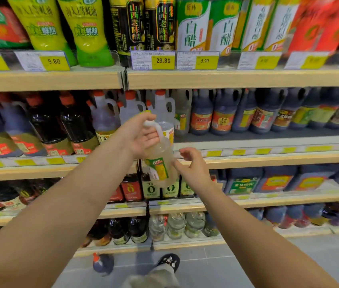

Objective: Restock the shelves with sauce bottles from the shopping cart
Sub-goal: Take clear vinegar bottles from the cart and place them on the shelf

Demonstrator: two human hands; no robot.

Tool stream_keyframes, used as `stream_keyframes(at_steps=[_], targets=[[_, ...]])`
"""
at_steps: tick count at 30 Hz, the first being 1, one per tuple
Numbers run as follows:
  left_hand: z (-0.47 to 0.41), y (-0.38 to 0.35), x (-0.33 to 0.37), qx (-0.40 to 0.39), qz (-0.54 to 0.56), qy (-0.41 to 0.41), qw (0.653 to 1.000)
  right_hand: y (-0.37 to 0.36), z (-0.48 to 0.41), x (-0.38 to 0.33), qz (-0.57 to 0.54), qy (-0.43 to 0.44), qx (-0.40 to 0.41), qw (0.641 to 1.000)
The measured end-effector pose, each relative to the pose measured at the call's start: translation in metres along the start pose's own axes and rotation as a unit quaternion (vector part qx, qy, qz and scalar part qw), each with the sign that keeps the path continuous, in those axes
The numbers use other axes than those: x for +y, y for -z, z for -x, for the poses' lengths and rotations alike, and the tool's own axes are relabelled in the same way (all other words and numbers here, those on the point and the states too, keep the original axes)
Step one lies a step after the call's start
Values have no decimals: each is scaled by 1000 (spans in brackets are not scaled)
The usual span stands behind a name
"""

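Observation:
A clear vinegar jug (161, 161) with a white handle and a green-yellow label hangs tilted in front of the second shelf. My left hand (141, 135) grips its handle near the top. My right hand (193, 165) is spread just right of the jug's lower body, one fingertip touching it. Behind the jug, clear jugs with orange caps (162, 104) stand on the second shelf (247, 140). The shopping cart is out of view.
Dark sauce bottles (222, 115) fill the second shelf to the right, dark glass bottles (46, 119) to the left. Green squeeze bottles and white vinegar stand on the top shelf (226, 79). One dark bottle (102, 265) stands on the floor beside a foot (169, 261).

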State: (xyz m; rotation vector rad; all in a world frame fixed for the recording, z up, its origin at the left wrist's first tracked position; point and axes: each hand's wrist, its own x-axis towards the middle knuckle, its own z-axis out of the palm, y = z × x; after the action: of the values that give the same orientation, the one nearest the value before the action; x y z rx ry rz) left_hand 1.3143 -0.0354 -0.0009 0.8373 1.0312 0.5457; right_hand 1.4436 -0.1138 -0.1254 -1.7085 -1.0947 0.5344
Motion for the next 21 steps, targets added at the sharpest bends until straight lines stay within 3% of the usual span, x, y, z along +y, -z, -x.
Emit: stream_keyframes(at_steps=[3,8,13,18,21], targets=[[15,-14,5,-32,5,33,999,-10,15,-5,92,7,10,996],[38,-38,-1,-78,15,49,996,-27,28,-17,184,-76,90,976],[50,-43,-3,-119,41,40,991,-17,21,-15,139,-40,117,982],[45,-23,-10,-179,-76,21,981,12,6,-13,114,42,109,987],[23,-5,-15,-122,-116,0,986,27,-7,-15,69,50,136,987]])
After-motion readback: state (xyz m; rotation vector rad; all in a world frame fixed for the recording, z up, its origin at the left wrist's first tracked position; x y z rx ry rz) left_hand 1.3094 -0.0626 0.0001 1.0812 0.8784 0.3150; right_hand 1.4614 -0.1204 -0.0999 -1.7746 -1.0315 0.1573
